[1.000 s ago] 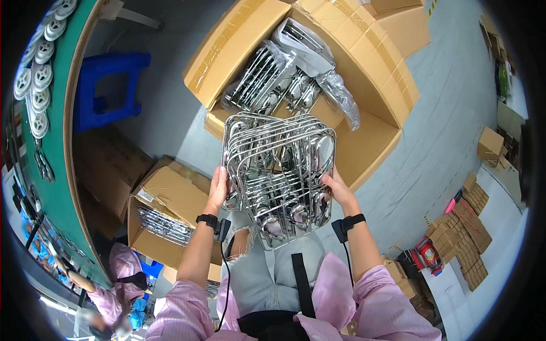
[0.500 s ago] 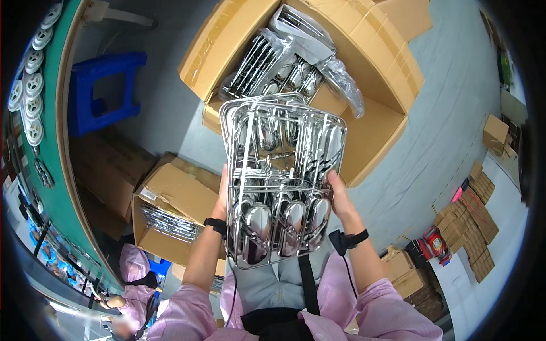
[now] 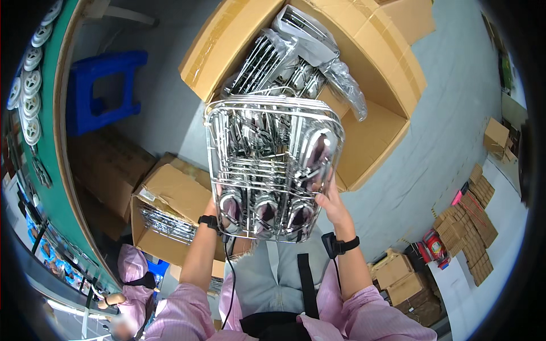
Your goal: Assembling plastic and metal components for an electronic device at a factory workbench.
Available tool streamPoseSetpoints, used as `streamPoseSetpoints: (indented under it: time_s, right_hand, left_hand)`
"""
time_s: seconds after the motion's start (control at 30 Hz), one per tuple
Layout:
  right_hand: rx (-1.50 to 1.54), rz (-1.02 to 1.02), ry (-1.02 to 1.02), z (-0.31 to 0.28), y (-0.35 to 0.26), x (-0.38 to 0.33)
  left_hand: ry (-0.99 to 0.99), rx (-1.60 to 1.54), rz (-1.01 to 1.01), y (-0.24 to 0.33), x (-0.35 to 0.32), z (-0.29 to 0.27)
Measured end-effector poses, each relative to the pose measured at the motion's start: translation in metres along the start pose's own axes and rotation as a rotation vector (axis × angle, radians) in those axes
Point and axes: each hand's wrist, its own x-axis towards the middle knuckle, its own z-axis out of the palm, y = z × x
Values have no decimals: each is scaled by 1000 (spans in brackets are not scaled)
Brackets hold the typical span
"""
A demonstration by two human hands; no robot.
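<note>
Between my two hands is a stack of shiny chrome wire racks point(image 3: 253, 170), with rounded frames, close-set bars and oval mirror-like plates. My left hand point(image 3: 215, 199) grips its left side, the fingers mostly hidden behind the wires. On the right side my right hand point(image 3: 334, 207) is closed round the edge, thumb in front. The stack hangs over the near side of a large open carton point(image 3: 378, 142). Inside that carton lie more chrome racks point(image 3: 259, 65), some wrapped in clear plastic point(image 3: 347, 88).
Left of me stands a smaller open carton point(image 3: 151, 238) holding metal racks. A blue plastic stool point(image 3: 105, 94) is beside the green-topped table point(image 3: 51, 125) with white wheels on it. Flattened cardboard point(image 3: 466, 227) and small boxes point(image 3: 398, 273) lie to the right. A person in pink point(image 3: 133, 273) is at lower left.
The rack stack has shifted a little left and tilted, its near edge now farther from my body. Both hands moved with it and kept their hold.
</note>
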Motion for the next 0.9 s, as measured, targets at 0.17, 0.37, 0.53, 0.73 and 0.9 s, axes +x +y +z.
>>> streamPoseSetpoints:
  time_s: [0.17, 0.37, 0.53, 0.73, 0.9]
  right_hand:
    - [-34, -85, 75, -42, 67, 24]
    - [108, 76, -43, -20, 67, 44]
    - [51, 147, -45, -43, 56, 48]
    - [98, 73, 36, -50, 86, 47]
    - [120, 82, 23, -40, 76, 24]
  left_hand:
    - [-353, 208, 256, -1, -36, 66]
    - [-586, -368, 139, 22, -1, 9]
    - [-48, 34, 19, 55, -84, 99]
    - [-568, -242, -185, 30, -50, 20]
    - [-443, 8, -40, 9, -78, 57]
